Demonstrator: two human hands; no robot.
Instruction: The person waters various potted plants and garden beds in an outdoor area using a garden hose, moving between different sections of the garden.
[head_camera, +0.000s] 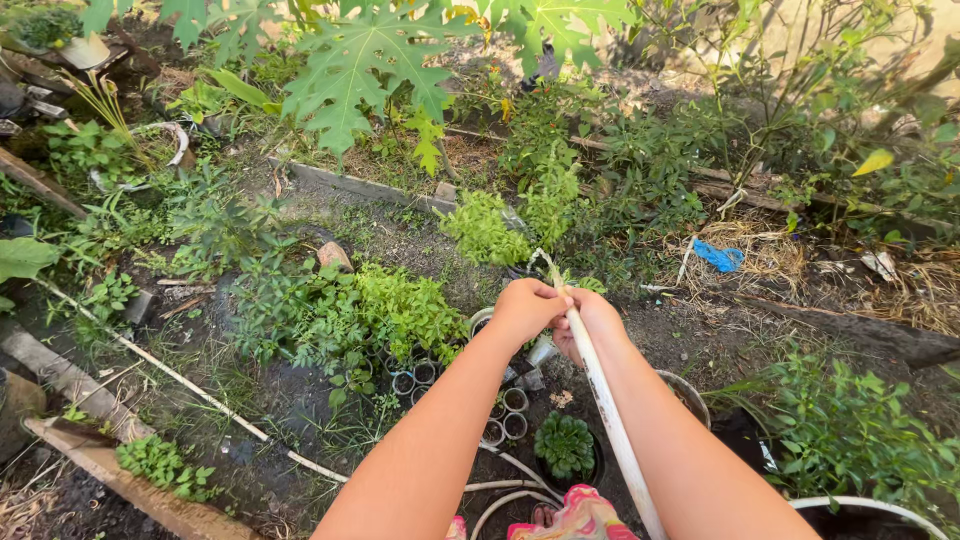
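Right in the middle of the view, a white hose (612, 420) runs up from the bottom edge between both forearms to the hands; its tip sits above a leafy green patch (400, 310) and some bushier plants (490, 230); left hand (525, 305) is wrapped over the hose end, fingers closed tight around it; right hand (590, 320) grips it just behind, fingers curled shut on the tube too, the two hands touching; below them a cluster of small round pots (505, 415) sits on dark wet soil, next to a little succulent (565, 445) in a black pot; a thin white pipe (170, 375) cuts diagonally across the ground on the left; a wooden plank (130, 480) lies near the lower left corner; a blue scrap (718, 257) sits on dry straw off to the right; big lobed leaves (370, 60) hang over the top.
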